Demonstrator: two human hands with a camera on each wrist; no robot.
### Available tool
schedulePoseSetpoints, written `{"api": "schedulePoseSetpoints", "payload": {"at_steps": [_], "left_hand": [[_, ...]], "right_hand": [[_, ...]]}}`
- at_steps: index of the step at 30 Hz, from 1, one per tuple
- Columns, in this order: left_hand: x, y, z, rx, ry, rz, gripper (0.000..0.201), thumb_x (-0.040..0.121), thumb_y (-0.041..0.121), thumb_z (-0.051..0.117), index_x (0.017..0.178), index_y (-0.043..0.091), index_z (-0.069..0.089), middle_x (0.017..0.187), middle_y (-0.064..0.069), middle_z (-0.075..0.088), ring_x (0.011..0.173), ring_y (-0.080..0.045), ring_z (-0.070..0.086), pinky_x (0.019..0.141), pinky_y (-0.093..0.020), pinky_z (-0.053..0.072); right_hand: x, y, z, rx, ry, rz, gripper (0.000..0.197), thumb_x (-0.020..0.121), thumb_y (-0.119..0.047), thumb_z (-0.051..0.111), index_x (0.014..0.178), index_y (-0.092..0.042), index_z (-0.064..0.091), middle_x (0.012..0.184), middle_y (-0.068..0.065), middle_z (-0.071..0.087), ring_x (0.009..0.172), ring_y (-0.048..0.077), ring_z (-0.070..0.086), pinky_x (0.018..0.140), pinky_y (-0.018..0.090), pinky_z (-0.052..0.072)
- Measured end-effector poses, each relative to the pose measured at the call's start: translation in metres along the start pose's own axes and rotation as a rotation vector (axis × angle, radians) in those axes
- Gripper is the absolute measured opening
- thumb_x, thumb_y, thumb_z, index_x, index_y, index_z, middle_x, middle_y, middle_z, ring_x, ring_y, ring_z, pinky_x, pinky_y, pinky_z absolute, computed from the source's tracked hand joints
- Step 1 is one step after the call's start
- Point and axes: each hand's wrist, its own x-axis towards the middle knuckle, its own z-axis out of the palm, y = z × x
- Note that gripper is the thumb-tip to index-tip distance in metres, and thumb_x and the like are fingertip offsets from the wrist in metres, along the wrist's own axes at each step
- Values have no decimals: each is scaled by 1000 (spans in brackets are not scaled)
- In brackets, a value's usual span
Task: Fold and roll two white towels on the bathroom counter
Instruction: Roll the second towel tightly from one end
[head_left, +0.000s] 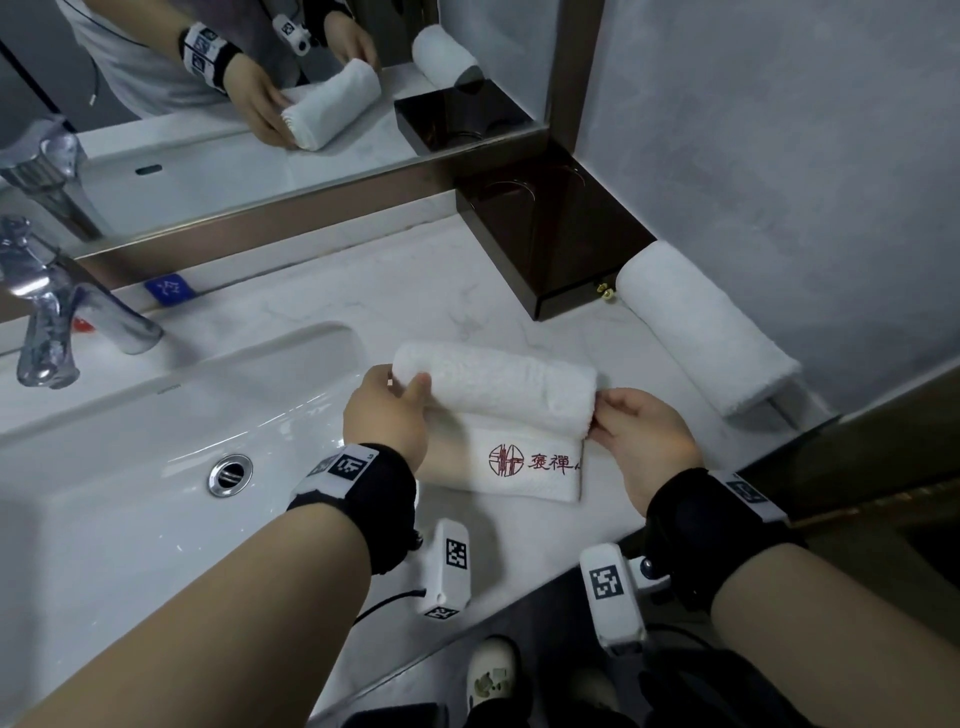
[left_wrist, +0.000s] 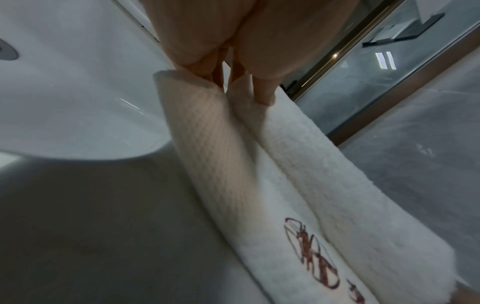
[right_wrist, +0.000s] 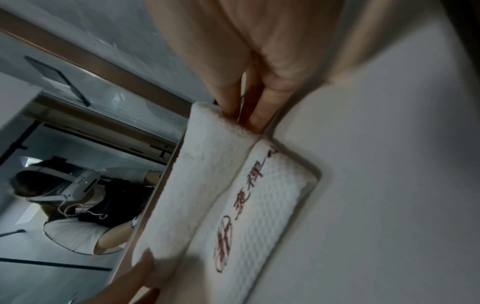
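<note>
A white towel (head_left: 498, 384) lies partly rolled on the marble counter (head_left: 322, 306), its flat tail with a red emblem (head_left: 506, 460) pointing toward me. My left hand (head_left: 387, 410) grips the roll's left end, thumb on top. My right hand (head_left: 639, 431) pinches its right end. In the left wrist view the fingers (left_wrist: 262, 92) tuck into the roll (left_wrist: 337, 185). The right wrist view shows fingers (right_wrist: 257, 117) at the end of the roll (right_wrist: 187, 185). A second towel (head_left: 701, 322) lies fully rolled at the right, against the wall.
A white sink (head_left: 130, 441) with drain (head_left: 230, 474) lies left of the towel, and a chrome faucet (head_left: 47, 306) stands behind it. A dark brown box (head_left: 550, 234) sits in the corner under the mirror (head_left: 234, 93). The counter's front edge runs just below my wrists.
</note>
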Motion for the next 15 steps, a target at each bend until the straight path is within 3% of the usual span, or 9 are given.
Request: {"api": "schedulePoseSetpoints", "payload": {"at_steps": [4, 9, 13, 15], "left_hand": [[0, -3, 0, 60, -14, 48, 25, 94, 40, 54, 101, 16, 56, 100, -4, 60, 81, -22, 55, 68, -31, 35], [-4, 1, -1, 69, -55, 58, 29, 94, 40, 46, 79, 16, 46, 88, -7, 54, 68, -20, 48, 55, -30, 29], [-2, 10, -4, 5, -79, -19, 45, 92, 63, 44, 90, 18, 52, 86, 1, 55, 71, -9, 50, 56, -24, 30], [0, 14, -4, -31, -69, -51, 45, 88, 63, 52, 96, 19, 52, 88, 2, 57, 71, -6, 51, 56, -23, 32]], "right_hand": [[9, -1, -1, -53, 24, -18, 10, 89, 6, 58, 87, -1, 64, 80, 9, 67, 70, 17, 64, 69, 24, 56], [11, 2, -5, -28, 21, -10, 16, 83, 13, 61, 82, -3, 65, 77, 12, 67, 67, 19, 65, 63, 21, 57], [13, 6, -8, -13, 23, -19, 8, 82, 8, 67, 80, 0, 67, 74, 11, 69, 63, 18, 67, 62, 22, 56], [13, 8, -8, 9, 4, -14, 4, 82, 5, 68, 84, 2, 69, 77, 13, 71, 64, 16, 68, 62, 21, 56]]}}
